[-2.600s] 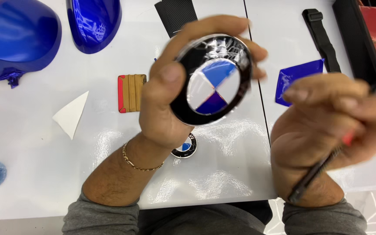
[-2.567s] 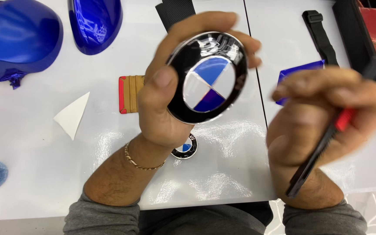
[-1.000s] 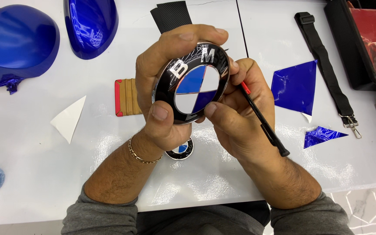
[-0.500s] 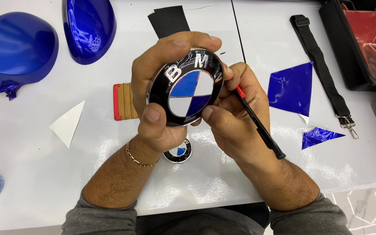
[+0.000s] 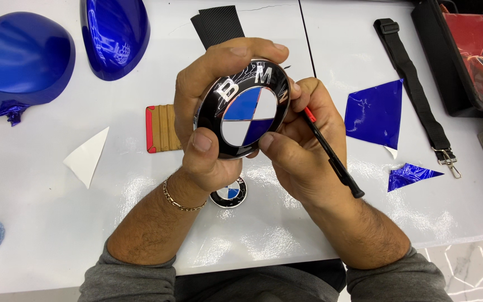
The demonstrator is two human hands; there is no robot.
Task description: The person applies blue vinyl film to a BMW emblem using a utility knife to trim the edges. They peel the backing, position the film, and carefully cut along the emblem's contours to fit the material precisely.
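Right now my left hand [image 5: 208, 123] grips the big round emblem [image 5: 245, 112] above the white table [image 5: 40, 223], thumb on its near rim. Meanwhile my right hand [image 5: 303, 151] pinches a thin black-and-red tool [image 5: 334, 159] against the emblem's right edge, with a smaller emblem [image 5: 229, 194] lying just below.

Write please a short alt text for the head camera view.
The left hand holds up a round blue-and-white car badge while the right hand puts a thin black tool to its rim, above a white table.
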